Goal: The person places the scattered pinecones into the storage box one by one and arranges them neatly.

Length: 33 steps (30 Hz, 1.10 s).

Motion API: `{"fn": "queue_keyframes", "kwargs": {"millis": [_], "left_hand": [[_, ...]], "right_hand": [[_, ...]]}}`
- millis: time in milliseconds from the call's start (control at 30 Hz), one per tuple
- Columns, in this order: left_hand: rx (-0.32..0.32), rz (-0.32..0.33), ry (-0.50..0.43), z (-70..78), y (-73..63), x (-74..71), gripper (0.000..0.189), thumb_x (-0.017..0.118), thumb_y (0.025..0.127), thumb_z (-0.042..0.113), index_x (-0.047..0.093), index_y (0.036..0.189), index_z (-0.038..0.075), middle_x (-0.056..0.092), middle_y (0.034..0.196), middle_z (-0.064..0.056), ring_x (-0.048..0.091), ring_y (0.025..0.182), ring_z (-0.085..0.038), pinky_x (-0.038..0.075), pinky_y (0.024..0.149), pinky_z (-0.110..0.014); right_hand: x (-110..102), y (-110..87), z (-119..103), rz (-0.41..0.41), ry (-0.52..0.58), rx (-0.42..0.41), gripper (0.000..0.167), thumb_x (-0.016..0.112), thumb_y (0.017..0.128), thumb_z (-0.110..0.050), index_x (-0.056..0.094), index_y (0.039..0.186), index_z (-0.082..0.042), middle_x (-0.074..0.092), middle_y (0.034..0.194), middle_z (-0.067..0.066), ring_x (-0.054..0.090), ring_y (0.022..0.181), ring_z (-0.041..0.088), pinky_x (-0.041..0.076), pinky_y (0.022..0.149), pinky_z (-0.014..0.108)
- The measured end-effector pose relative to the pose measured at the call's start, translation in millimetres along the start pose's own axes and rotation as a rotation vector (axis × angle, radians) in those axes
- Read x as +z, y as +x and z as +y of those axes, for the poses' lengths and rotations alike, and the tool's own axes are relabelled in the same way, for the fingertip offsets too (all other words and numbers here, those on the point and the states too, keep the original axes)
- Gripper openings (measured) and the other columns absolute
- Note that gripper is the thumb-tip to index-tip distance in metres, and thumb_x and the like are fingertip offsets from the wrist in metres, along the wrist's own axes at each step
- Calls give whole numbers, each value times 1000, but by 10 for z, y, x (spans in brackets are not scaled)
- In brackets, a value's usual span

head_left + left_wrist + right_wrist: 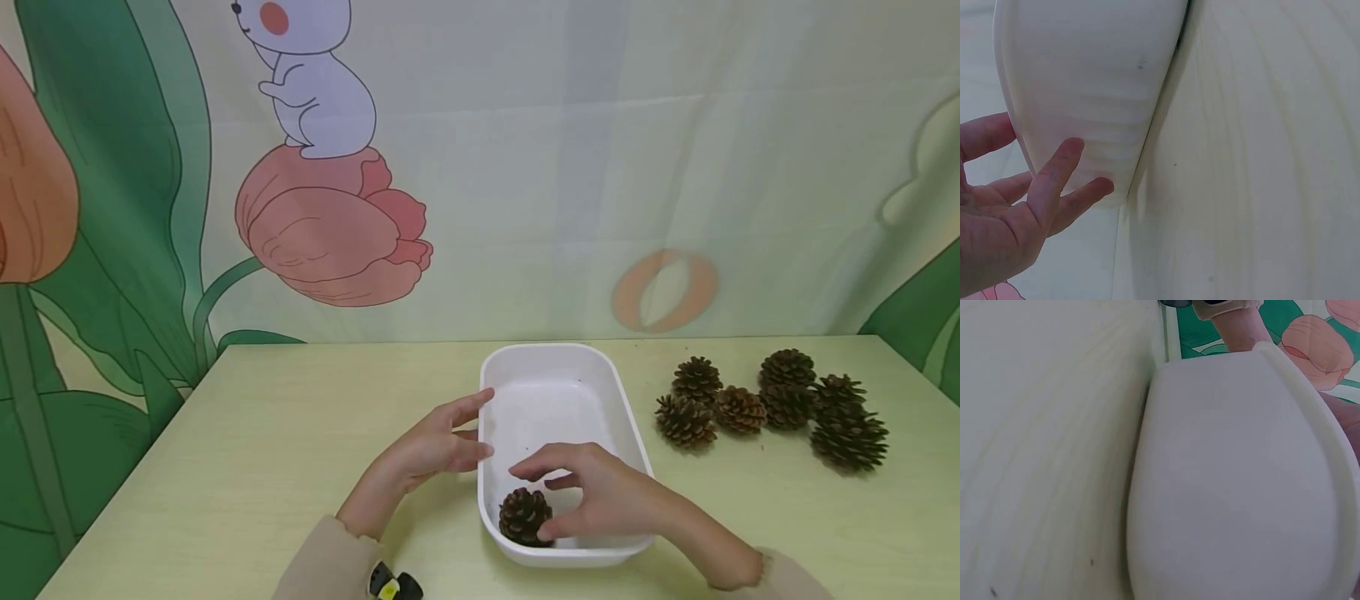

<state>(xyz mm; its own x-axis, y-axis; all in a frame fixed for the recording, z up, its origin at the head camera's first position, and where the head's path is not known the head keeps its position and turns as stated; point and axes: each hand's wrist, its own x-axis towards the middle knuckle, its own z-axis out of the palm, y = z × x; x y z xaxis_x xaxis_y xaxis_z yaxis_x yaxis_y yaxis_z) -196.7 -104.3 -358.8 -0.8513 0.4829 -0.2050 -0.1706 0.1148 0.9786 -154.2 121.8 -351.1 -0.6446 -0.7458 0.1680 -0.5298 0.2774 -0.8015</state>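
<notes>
A white plastic tray [558,417] stands on the table with a brown pine cone [525,517] in its near left corner. Against the tray's left side rests my left hand [448,433], its fingertips touching the rim and outer wall. The left wrist view shows this hand [1016,212] with straight, spread fingers at the wall. My right hand [592,492] reaches into the tray over the near end. Its thumb tip is at the cone's right side, while the fingers stay spread above it with a gap. The tray wall [1235,475] hides most of that hand in the right wrist view.
Several pine cones [738,410] lie grouped on the table to the right of the tray. The light wooden table [300,433] ends at a printed cloth backdrop [517,208]. A black and yellow object [393,583] shows by the left sleeve.
</notes>
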Motion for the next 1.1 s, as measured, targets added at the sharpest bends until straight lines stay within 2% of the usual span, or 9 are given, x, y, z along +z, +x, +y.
{"fn": "queue_keyframes", "kwargs": {"millis": [133,367,500,667,800,900,1000,1100], "left_hand": [[-4,5,3,9,-3,4,71,57,82,-7,25,144,7,24,145,-23,41,123,-38,49,88,-42],[-7,12,0,22,-6,16,72,57,82,-8,25,144,8,23,145,-23,41,123,-39,48,88,-43],[1,7,3,20,-17,14,72,57,82,-7,25,144,7,23,145,-24,41,123,-38,49,88,-41],[15,-6,16,37,-36,11,71,59,83,-3,25,144,7,22,145,-25,42,123,-37,50,87,-38],[11,8,13,28,-17,9,70,58,83,-4,26,144,7,24,145,-24,42,123,-37,49,87,-39],[2,23,-2,17,3,13,69,57,83,-6,27,143,8,25,144,-24,40,123,-38,49,88,-41],[-2,28,-4,14,14,19,69,57,82,-7,28,143,8,25,144,-24,40,124,-39,49,88,-42],[-1,25,-4,10,13,20,70,58,82,-7,28,143,8,25,144,-24,39,124,-39,48,88,-42]], "right_hand": [[-80,-53,0,52,-11,-28,46,74,75,-12,57,115,0,60,114,14,57,104,24,50,88,32],[-263,-183,10,148,1,-13,46,73,77,-21,57,116,-3,59,115,14,53,108,8,49,89,35],[-389,-267,28,205,-23,-6,47,73,77,-20,57,116,-1,58,115,15,53,108,4,49,88,34],[-544,-385,92,282,-63,36,48,74,75,-16,57,117,-1,58,115,13,52,107,0,49,88,30],[-647,-470,158,328,-87,76,50,74,75,-13,56,118,3,57,117,5,51,106,-4,48,88,27],[-712,-525,206,352,-111,103,51,74,75,-13,55,119,4,56,118,6,49,106,-7,48,88,24],[-769,-562,251,367,-121,131,50,73,76,-13,55,120,1,55,119,13,48,107,-7,46,89,20],[-816,-594,290,382,-143,170,51,72,77,-14,54,122,1,54,120,13,47,106,-11,43,89,13]]}}
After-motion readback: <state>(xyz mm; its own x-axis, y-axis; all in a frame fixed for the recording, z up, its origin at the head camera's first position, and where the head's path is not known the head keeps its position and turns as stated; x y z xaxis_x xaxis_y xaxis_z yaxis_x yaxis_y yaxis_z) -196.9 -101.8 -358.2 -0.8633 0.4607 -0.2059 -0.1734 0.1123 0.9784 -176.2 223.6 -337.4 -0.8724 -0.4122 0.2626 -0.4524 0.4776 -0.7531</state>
